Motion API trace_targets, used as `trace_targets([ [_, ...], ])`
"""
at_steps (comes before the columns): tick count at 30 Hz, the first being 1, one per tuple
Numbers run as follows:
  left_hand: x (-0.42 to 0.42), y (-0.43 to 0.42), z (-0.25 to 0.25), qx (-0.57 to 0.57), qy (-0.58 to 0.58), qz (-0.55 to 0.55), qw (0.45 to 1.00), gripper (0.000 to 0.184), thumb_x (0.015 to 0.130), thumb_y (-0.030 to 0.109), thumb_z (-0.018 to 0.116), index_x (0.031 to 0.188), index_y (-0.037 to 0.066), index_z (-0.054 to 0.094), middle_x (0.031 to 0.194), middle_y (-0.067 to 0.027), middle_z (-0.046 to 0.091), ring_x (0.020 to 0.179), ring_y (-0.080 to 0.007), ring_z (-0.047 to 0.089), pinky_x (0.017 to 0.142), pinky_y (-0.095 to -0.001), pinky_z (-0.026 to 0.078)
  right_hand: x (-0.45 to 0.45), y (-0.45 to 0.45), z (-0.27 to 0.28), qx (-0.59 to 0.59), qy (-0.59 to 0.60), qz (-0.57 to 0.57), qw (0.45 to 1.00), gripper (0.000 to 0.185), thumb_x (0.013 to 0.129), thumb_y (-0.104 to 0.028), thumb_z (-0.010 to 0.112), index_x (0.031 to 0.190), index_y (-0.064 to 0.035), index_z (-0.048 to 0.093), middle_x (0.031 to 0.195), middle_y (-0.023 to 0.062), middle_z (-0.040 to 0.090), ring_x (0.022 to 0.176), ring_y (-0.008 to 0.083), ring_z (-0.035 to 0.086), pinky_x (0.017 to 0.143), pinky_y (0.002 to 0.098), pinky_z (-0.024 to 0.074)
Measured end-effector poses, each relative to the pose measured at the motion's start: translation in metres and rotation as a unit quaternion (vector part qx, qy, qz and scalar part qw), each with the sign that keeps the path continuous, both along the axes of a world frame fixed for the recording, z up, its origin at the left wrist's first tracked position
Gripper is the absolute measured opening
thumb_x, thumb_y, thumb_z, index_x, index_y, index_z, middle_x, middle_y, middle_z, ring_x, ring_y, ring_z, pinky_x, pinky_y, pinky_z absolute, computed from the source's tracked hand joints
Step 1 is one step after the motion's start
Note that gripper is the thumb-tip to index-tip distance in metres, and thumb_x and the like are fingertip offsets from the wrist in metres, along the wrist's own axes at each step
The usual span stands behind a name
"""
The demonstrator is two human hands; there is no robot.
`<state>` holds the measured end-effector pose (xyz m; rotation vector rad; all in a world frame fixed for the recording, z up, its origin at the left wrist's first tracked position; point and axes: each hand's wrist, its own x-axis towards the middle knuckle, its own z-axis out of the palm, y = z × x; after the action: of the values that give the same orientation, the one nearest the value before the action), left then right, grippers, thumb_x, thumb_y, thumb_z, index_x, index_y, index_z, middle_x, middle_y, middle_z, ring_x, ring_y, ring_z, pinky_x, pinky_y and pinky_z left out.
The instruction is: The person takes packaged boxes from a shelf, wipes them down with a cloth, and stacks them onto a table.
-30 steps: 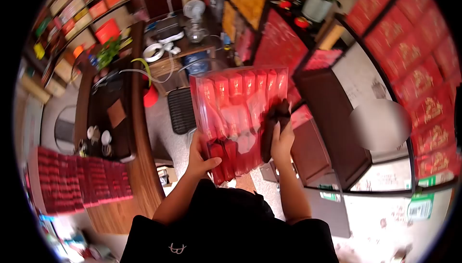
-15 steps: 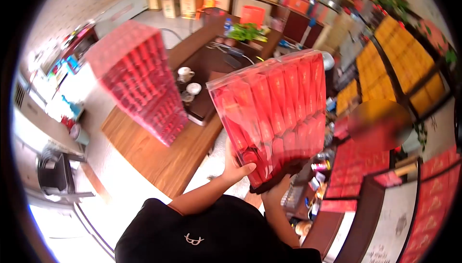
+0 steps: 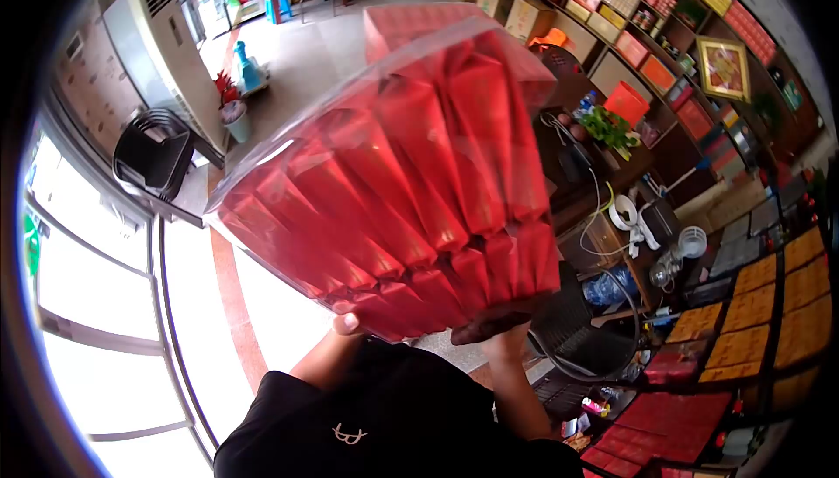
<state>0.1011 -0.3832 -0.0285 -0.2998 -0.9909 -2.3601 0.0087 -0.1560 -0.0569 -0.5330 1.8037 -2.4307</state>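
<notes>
A clear plastic box of red packets (image 3: 411, 172) fills the middle of the head view, raised in front of my chest and tilted. The packets stand in two rows, upper and lower, under the see-through cover. My left hand (image 3: 345, 334) grips its lower left edge, the thumb showing and the other fingers hidden behind. At the lower right edge, my right hand (image 3: 509, 341) supports the box, its fingers mostly hidden. A dark brown patch (image 3: 489, 324) lies between that hand and the packets; I cannot make out what it is. Behind rises a stack of similar red boxes (image 3: 411, 25), largely covered.
On the right are a dark round-backed chair (image 3: 581, 338), a table with a green plant (image 3: 610, 130), and shelves of yellow boxes (image 3: 743, 308) and red boxes (image 3: 660, 426). Black chairs (image 3: 157, 159) stand left by the glass doors (image 3: 114, 303). A wall shelf (image 3: 647, 15) lines the back.
My view has turned left toward the glass doors. The held box has come closer and tilted more, and it now covers most of the stack and the wooden table.
</notes>
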Motion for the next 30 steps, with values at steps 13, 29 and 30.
trace_targets([
  [13,0.065,-0.182,-0.104,0.008,-0.233,0.262,0.936,0.069,0.086,0.009,0.064,0.147,0.001,0.033,0.132,-0.0096,0.057,0.119,-0.0171,0.056,0.102,-0.0322,0.044,-0.014,-0.195,-0.081,0.106,-0.241,0.251,0.932,0.038,0.088,-0.007,0.068,0.124,-0.0008,0.055,0.111,0.0055,0.064,0.102,0.0138,0.06,0.091,0.0291,0.0462],
  [29,-0.05,-0.209,-0.309,0.144,-0.423,0.157,0.881,0.084,0.089,0.005,0.066,0.155,0.009,0.014,0.105,-0.0041,0.063,0.093,-0.0122,0.061,0.08,-0.0304,0.052,-0.058,-0.15,-0.184,0.164,-0.449,0.193,0.857,0.027,0.091,-0.018,0.066,0.112,-0.0029,0.059,0.087,0.0124,0.068,0.07,0.0256,0.069,0.056,0.0384,0.0577],
  [30,-0.052,-0.211,-0.308,0.147,-0.441,0.153,0.872,0.082,0.091,0.005,0.063,0.156,0.009,0.013,0.112,-0.005,0.062,0.098,-0.0129,0.061,0.086,-0.0315,0.052,-0.059,-0.144,-0.19,0.163,-0.45,0.19,0.857,0.027,0.091,-0.018,0.066,0.112,-0.0029,0.059,0.087,0.0124,0.068,0.07,0.0256,0.069,0.056,0.0384,0.0577],
])
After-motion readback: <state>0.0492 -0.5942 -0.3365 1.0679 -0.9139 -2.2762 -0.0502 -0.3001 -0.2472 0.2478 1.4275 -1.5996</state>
